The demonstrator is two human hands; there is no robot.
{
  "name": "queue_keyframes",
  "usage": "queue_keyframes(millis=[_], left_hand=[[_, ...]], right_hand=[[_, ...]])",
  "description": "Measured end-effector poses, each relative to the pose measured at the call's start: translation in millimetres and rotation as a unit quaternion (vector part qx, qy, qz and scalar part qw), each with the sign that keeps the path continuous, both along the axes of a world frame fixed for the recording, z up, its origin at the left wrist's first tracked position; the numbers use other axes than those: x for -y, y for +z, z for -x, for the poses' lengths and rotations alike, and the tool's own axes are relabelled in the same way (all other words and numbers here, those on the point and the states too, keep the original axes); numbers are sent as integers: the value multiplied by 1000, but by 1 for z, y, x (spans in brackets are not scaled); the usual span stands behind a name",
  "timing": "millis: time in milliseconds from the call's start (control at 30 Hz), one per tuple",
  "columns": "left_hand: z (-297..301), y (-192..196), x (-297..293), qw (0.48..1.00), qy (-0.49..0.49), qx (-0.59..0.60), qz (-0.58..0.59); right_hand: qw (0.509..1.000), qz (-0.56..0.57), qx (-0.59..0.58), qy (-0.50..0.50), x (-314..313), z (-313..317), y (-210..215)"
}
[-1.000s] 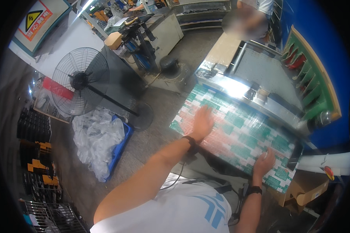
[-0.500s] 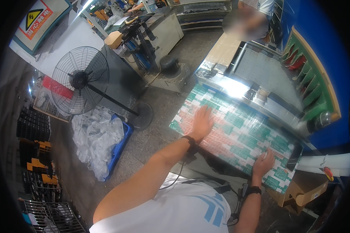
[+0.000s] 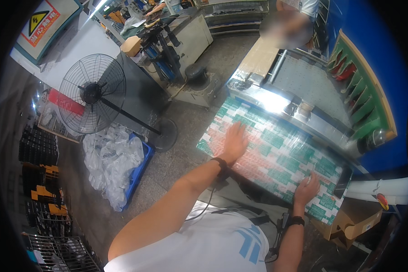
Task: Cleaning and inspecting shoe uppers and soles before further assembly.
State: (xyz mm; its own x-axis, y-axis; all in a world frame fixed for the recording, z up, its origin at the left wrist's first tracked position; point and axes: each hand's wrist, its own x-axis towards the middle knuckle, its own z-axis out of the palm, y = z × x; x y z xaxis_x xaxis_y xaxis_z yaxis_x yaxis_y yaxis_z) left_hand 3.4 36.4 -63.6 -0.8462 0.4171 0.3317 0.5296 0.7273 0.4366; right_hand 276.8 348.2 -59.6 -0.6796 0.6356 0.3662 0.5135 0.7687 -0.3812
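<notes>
My left hand (image 3: pixel 235 141) lies flat, fingers stretched out, on a worktop (image 3: pixel 269 152) covered in a glossy patchwork of green, white and pinkish-red printed pieces. Farther right, my right hand (image 3: pixel 307 188) rests on the same surface with its fingers curled together. A thin, pale, pointed thing (image 3: pixel 313 168) sticks up from those fingers; it is too small to name. Both wrists wear dark bands.
A metal-edged machine bed (image 3: pixel 299 84) adjoins the worktop's far side. White rolls (image 3: pixel 381 192) and an open cardboard box (image 3: pixel 356 222) are at right. At left stand a black fan (image 3: pixel 93 93) and a blue tray (image 3: pixel 140 174) of clear plastic bags. Another person is beyond.
</notes>
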Motion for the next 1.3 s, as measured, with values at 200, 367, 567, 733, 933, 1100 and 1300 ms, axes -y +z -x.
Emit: queue_keyframes(millis=[200, 367, 567, 733, 933, 1100, 1300], left_hand=[[0, 1, -1, 1000, 3, 5, 9], [1, -1, 1, 1000, -1, -2, 8], [1, 0, 2, 1000, 2, 1, 11], [0, -1, 1, 1000, 3, -1, 7], [3, -20, -9, 999, -3, -42, 6], [4, -19, 10, 998, -3, -65, 1], [6, -7, 1, 999, -14, -27, 27]], right_hand=[[1000, -15, -4, 2, -1, 0, -2], [1000, -13, -3, -3, 1, 1, -3], [1000, -11, -4, -2, 2, 2, -2], [1000, 0, -6, 1, 1, 2, -1], [999, 13, -41, 17, -4, -5, 9], [998, 18, -54, 3, 8, 6, 2], [999, 18, -51, -6, 8, 3, 15]])
